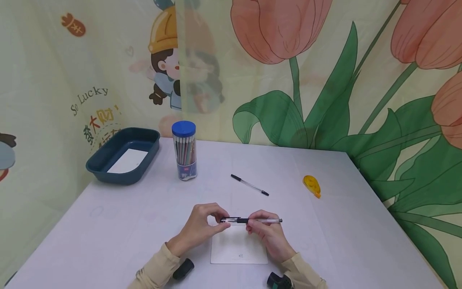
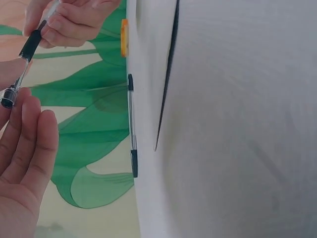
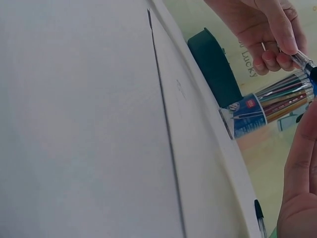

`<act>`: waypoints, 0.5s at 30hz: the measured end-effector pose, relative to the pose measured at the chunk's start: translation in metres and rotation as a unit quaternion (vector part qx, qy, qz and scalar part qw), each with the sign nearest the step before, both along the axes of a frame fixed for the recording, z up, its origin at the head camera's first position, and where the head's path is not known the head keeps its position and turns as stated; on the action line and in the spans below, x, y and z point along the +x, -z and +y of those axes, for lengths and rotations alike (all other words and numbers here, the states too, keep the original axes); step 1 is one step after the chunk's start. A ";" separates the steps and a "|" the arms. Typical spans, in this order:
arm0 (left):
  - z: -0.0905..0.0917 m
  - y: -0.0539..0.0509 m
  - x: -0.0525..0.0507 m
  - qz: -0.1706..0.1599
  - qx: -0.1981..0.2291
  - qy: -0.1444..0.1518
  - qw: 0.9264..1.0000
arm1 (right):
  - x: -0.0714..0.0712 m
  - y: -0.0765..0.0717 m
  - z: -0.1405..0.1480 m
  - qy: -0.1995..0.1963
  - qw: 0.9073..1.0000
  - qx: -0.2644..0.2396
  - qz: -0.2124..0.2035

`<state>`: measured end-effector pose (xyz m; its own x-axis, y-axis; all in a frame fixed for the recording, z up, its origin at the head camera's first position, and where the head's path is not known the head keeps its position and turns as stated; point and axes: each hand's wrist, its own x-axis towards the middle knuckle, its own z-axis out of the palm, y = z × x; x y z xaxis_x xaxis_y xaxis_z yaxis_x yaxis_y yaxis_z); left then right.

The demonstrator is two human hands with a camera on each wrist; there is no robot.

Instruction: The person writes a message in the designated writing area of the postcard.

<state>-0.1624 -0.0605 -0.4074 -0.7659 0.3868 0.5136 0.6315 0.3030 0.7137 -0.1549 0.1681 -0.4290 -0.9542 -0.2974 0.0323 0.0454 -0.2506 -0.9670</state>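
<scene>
Both hands hold a gel pen (image 1: 242, 220) level above a white sheet of paper (image 1: 238, 251). My left hand (image 1: 200, 222) pinches its clear cap, which has a dark clip, between thumb and fingertips. The fingers of my right hand (image 1: 270, 237) grip the clear barrel just behind the black grip section. How far the cap sits on the pen cannot be told. In the left wrist view, the pen's black grip (image 2: 30, 44) shows between the hands. A small mark is on the paper near its lower edge.
A second pen (image 1: 250, 185) with black ends lies beyond the hands. To its right is a yellow correction tape (image 1: 312, 186). A blue-lidded pencil tub (image 1: 185, 150) stands at the back, beside a dark teal basin (image 1: 126, 179) with white paper in it.
</scene>
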 end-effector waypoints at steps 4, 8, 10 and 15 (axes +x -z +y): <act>-0.002 -0.001 0.000 0.000 -0.001 -0.006 1.000 | 0.000 -0.001 0.002 0.009 1.000 0.003 0.002; -0.005 -0.002 0.000 -0.008 -0.008 -0.016 1.000 | 0.000 -0.004 0.004 0.020 1.000 0.010 -0.004; -0.006 -0.003 0.000 -0.012 -0.010 -0.018 1.000 | 0.000 -0.005 0.004 0.022 1.000 0.011 -0.006; -0.008 -0.004 0.001 -0.013 -0.010 -0.020 1.000 | -0.001 -0.005 0.007 0.017 1.000 0.000 0.000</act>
<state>-0.1616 -0.0685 -0.4035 -0.7939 0.3652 0.4862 0.6001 0.3416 0.7233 -0.1562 0.1748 -0.4237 -0.9636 -0.2654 0.0328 0.0365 -0.2518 -0.9671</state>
